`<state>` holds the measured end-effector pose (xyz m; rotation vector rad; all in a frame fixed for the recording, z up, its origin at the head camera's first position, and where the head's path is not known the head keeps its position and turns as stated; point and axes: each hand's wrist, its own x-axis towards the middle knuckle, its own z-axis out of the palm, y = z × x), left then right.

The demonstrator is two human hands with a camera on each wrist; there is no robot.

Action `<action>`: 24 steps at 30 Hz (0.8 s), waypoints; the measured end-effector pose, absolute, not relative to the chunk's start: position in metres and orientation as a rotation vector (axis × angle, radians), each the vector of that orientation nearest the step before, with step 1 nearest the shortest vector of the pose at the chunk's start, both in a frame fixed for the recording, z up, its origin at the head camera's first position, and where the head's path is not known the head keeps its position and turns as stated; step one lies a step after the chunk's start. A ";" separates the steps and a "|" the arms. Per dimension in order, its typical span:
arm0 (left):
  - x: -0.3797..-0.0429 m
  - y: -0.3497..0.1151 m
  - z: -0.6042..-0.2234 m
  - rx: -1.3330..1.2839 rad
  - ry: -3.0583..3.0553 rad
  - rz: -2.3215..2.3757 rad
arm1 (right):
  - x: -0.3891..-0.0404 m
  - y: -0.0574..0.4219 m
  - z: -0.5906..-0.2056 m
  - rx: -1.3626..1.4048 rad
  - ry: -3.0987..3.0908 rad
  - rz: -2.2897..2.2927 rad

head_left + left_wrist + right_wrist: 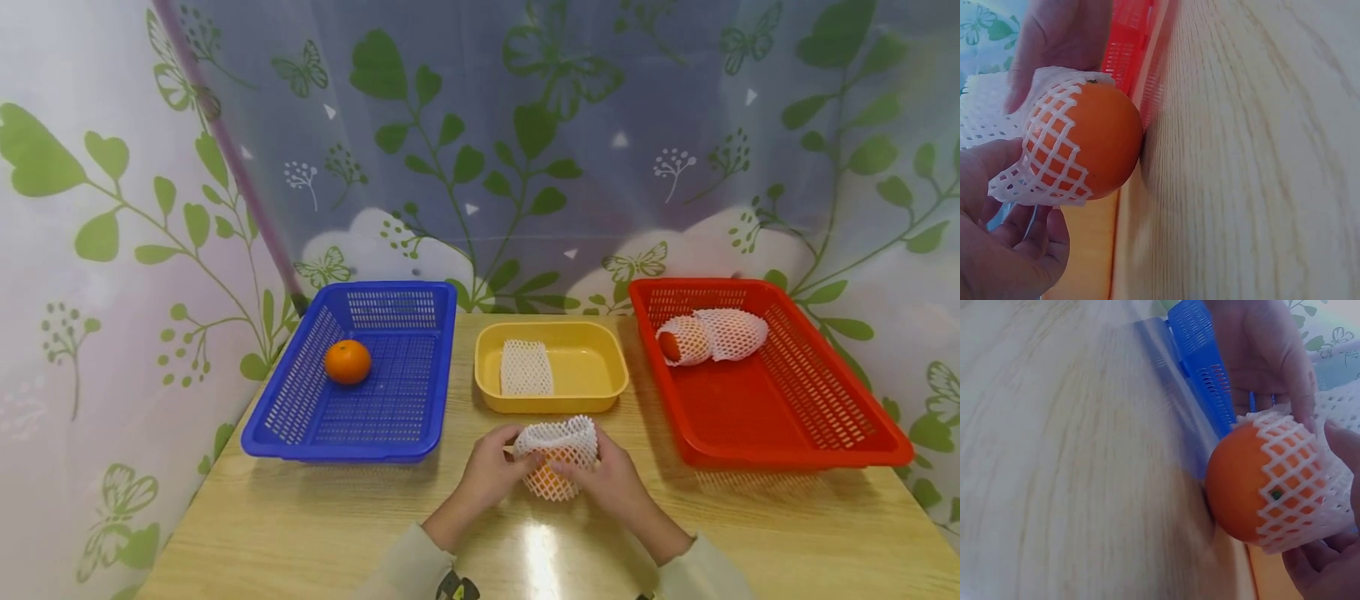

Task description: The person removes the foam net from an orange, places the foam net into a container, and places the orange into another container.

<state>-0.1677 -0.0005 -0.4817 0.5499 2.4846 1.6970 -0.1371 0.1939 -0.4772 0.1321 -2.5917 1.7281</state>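
Observation:
At the front middle of the table, my left hand (487, 471) and my right hand (618, 479) grip a white foam fruit net (572, 433) from both sides, thumbs toward me. An orange (1113, 137) sits partly inside it. In the left wrist view the mesh covers about half of the fruit, and the bare half rests close to the table. The right wrist view shows the green stem spot (1276, 495) under the mesh. The loose end of the net stretches away from the orange, between the hands.
A blue basket (431, 417) on the left holds one bare orange (348, 362). Behind the hands stands a yellow tray (592, 403) with a flat foam net (527, 368). In the red basket (780, 457) at right lie two net-wrapped fruits (731, 335). A patterned curtain (480, 150) hangs behind.

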 end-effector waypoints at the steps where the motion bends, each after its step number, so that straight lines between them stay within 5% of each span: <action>1: -0.168 -0.001 -0.482 0.549 2.482 1.706 | -0.137 0.194 -0.478 0.137 -2.602 1.729; 24: -0.170 -0.006 -0.481 0.544 2.364 1.800 | -0.141 0.195 -0.488 0.201 -2.520 1.742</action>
